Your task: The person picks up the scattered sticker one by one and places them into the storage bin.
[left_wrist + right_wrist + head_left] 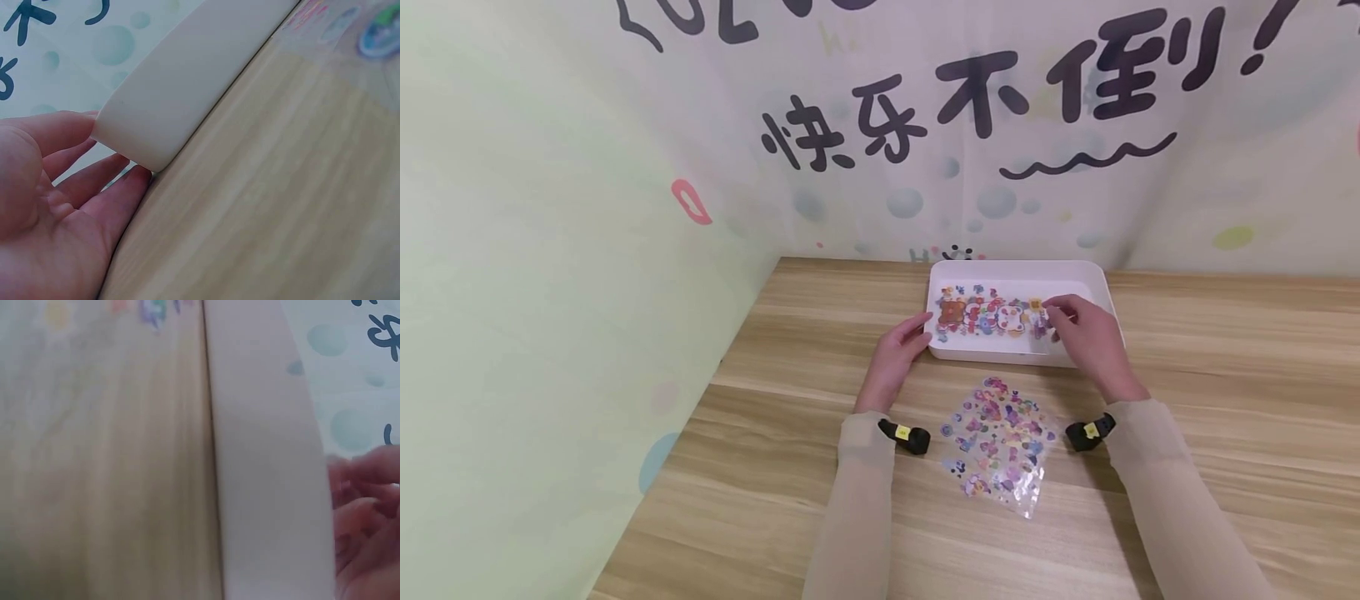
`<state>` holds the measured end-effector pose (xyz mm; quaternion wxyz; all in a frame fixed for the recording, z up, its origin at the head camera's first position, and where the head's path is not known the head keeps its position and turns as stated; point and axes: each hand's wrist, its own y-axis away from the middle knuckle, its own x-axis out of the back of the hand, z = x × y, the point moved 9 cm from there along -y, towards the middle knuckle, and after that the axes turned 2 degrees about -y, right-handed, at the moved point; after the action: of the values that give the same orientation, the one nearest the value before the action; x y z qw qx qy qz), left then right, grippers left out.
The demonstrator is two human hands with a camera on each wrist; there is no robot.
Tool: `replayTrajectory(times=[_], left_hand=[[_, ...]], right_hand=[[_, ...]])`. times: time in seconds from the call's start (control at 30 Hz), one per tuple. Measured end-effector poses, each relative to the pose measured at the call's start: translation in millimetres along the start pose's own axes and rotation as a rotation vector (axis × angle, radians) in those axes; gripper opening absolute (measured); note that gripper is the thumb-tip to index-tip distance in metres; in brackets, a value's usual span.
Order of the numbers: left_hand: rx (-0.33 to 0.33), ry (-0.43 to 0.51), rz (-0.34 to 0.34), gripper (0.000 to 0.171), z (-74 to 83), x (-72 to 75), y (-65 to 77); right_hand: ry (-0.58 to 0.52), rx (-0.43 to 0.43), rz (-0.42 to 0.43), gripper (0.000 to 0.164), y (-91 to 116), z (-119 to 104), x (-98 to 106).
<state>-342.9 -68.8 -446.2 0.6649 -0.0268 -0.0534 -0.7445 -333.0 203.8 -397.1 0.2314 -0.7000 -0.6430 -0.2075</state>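
The fingers of my right hand (1092, 340) bend inward over the right part of a white rectangular plastic tray (1022, 270), by the colourful cartoon stickers on clear film (988, 317) inside; whether they pinch the film I cannot tell. The spread fingers of my left hand (895, 354) touch the tray's left end. Nearer me, a clear sheet of purple-pink stickers (1003, 437) lies on the pale wood-grain tabletop (782, 375)
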Motion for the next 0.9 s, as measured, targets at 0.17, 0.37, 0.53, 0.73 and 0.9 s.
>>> replayTrajectory(times=[0.17,0.37,0.53,0.73,0.9], left_hand=[[-0.01,-0.001,-0.003,0.032,1.6,-2.7,-0.3],[-0.006,-0.026,-0.009,0.032,1.9,-3.8,-1.3],[0.0,-0.043,-0.013,0.032,4.1,-4.3,-1.0],[-0.011,-0.051,0.0,0.032,5.4,-2.1,-1.9],[-0.022,-0.068,0.012,0.032,2.6,0.0,-2.0]], right_hand=[[-0.001,0.025,-0.106,0.048,4,-8,-1],[0.041,0.08,-0.276,0.048,11,-21,-10],[0.085,0.139,-0.443,0.04,20,-31,-24],[0.219,0.221,-0.583,0.038,35,-44,-42],[0.323,0.25,-0.612,0.045,49,-46,-50]])
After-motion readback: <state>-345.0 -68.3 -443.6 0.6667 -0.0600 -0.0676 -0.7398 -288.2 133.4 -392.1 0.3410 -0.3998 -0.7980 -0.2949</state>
